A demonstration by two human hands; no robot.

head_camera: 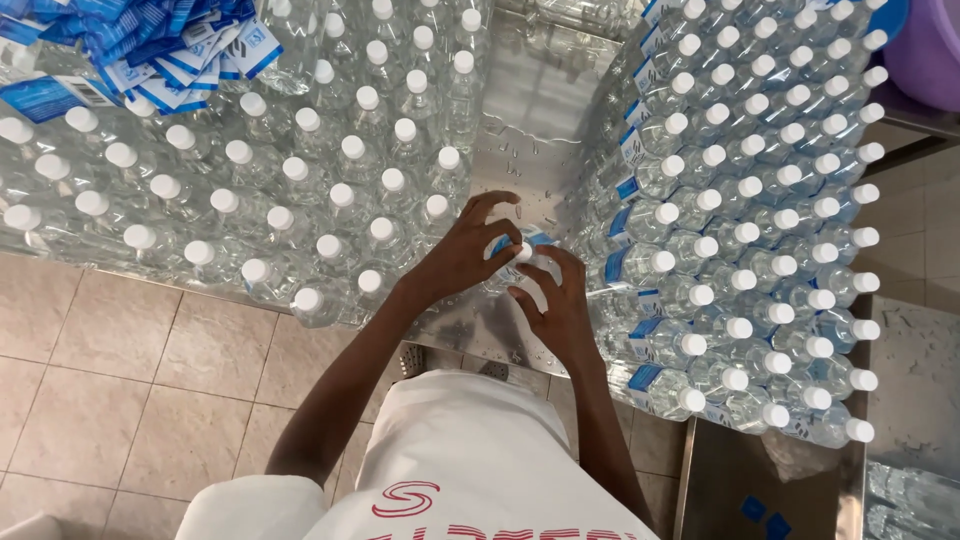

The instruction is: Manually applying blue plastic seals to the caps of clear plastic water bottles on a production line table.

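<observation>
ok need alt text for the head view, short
Seen from above, a person's left hand and right hand hold one clear bottle with a white cap and a blue label on a metal table. Upright unlabelled bottles stand at left under a heap of blue labels; labelled bottles lie stacked at right.

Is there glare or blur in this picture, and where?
Head view: even, soft light; bright glare on the steel table and the clear bottles; both hands, left hand and right hand, and the bottle they hold look slightly soft; wide-lens bending toward the edges.
</observation>
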